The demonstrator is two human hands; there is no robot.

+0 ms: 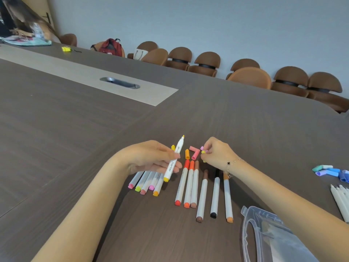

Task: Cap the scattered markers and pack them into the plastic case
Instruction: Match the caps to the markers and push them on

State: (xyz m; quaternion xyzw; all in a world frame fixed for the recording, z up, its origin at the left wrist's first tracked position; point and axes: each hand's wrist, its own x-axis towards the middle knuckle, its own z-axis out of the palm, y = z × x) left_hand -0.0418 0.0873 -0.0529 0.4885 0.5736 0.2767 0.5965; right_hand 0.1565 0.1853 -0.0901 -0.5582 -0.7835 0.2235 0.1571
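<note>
My left hand (151,157) grips an uncapped white marker with a yellow tip (173,159), tip pointing up and away. My right hand (217,155) pinches a small yellow cap (203,152) among loose caps; a pink cap (201,148) touches its fingers. Orange (187,154) and pink caps (195,152) lie between my hands. Several uncapped markers (146,183) lie under my left hand. Capped red, orange and brown markers (188,184) lie in a row at the centre. The clear plastic case (268,237) sits at the lower right.
Blue, teal and purple caps (330,171) and more white markers (340,199) lie at the right edge. Brown chairs (249,76) line the far side of the dark table (75,138). A person sits at the far left, and a red backpack (110,46) rests on a chair.
</note>
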